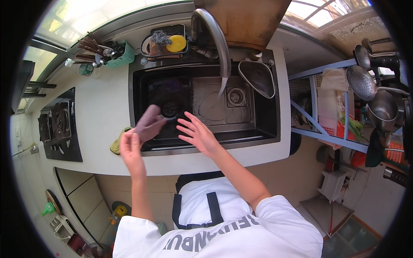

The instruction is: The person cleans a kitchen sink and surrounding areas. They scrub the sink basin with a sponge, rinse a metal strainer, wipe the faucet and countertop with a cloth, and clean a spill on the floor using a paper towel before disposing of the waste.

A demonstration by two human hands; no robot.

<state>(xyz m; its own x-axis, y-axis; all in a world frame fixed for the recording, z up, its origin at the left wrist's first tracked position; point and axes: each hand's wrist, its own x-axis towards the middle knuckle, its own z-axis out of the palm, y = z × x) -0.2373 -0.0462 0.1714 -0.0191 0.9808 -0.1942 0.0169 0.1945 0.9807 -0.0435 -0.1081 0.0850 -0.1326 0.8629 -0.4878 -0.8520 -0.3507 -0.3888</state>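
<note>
My left hand (131,145) pinches a mauve cloth (150,124) that hangs slightly blurred over the left front edge of the sink. Beside that hand, a yellow-green cloth (117,143) lies on the counter, partly covered by it. My right hand (200,133) is held above the front of the dark sink (267,129), fingers apart and nothing in them. Water runs from the curved metal faucet (221,42) onto the steel basin floor. A round drain strainer (236,96) sits in the basin's right part.
A scrubber caddy (164,42) and a green utensil basket (124,56) stand behind the sink. A glass-like lid (258,77) leans in the sink's right corner. To the left is a gas hob (61,125); at right, ladles and a skimmer (361,82) hang near a blue rack (329,138).
</note>
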